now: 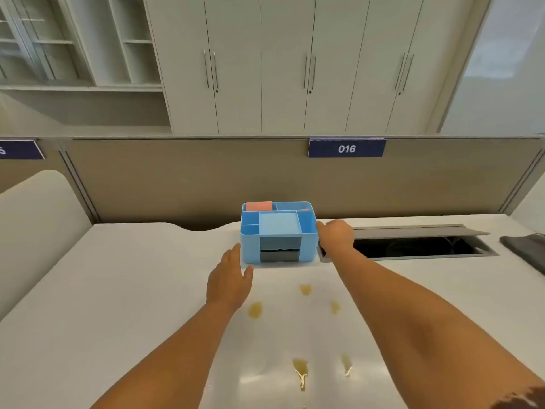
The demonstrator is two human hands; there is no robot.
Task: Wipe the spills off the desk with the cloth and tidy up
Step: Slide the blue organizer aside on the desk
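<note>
Blue plastic organiser (278, 231) at the desk's (118, 290) far edge looks light, stiff and slick, so with my left hand (228, 283) open beside it and my right hand (334, 236) touching its right wall, I'd squeeze both side walls, clear of the yellow spills (255, 309).

Organizer (278, 231) is sitting mid-frame on the tabletop (118, 276), partition (191, 178) right behind it. Spills (305, 289) are lying below it toward the bottom edge. Cable hatch (413, 246) is sitting to its right, cabinets (295, 63) filling the top.
</note>
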